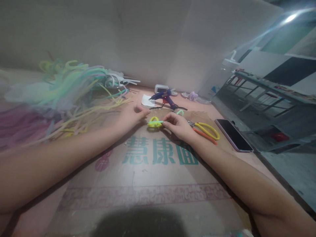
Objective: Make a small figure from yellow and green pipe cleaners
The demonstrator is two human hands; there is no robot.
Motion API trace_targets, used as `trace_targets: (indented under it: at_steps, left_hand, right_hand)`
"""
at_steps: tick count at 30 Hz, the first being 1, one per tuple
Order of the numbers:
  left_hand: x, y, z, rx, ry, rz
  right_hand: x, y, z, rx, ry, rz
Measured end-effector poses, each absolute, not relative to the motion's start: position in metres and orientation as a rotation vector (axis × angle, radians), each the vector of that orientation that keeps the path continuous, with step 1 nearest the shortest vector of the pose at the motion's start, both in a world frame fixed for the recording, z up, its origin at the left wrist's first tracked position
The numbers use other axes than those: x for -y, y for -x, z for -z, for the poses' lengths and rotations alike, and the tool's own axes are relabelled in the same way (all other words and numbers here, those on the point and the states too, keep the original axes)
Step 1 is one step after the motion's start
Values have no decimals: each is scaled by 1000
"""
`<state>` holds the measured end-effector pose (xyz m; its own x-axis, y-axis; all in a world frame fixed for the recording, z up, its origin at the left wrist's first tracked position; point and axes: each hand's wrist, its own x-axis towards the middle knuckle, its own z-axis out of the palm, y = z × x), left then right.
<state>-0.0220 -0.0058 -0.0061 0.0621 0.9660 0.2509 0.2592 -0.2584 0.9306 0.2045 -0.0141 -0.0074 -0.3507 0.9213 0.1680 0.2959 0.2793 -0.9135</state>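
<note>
A small shape of bent yellow pipe cleaner sits in front of me, with a mint-green pipe cleaner across it. My right hand pinches the mint-green strand between thumb and fingertips at its right side. A curled mint-green end shows behind that hand. To the left of the yellow shape, my left hand is held slightly apart from it, fingers loosely extended and nothing visible in them. Pliers with one yellow and one orange handle lie just right of my right hand.
A blue glue gun stands behind the hands beside a white paper piece. Many pastel pipe cleaners are heaped at left. A phone lies near the table's right edge, a clear bottle behind it. Printed cardboard covers the tabletop.
</note>
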Motion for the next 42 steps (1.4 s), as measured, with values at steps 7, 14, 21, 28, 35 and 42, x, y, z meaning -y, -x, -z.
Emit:
trace_targets:
  at_steps: [7,14,21,28,35,42]
  left_hand:
    - [7,20,6,-1257,-1670,-1207]
    - [4,20,12,-1194,-1595,-1175]
    - [5,19,11,-1189,-1582,-1174]
    - [10,18,8,-1196,-1541,-1202]
    - [4,20,14,-1190,-1681,-1171]
    - [7,20,8,-1244,-1736,-1138]
  right_hand:
    - [14,-204,8,1857,1120,-995]
    - [16,-204,7,1872,1154,-976]
    - [16,-203,5,1876,1143,-963]
    - [14,-205,8,1906,1140,-942]
    - [15,-205,8,1886,1143,-970]
    - [13,-204,7,1793,1097,-984]
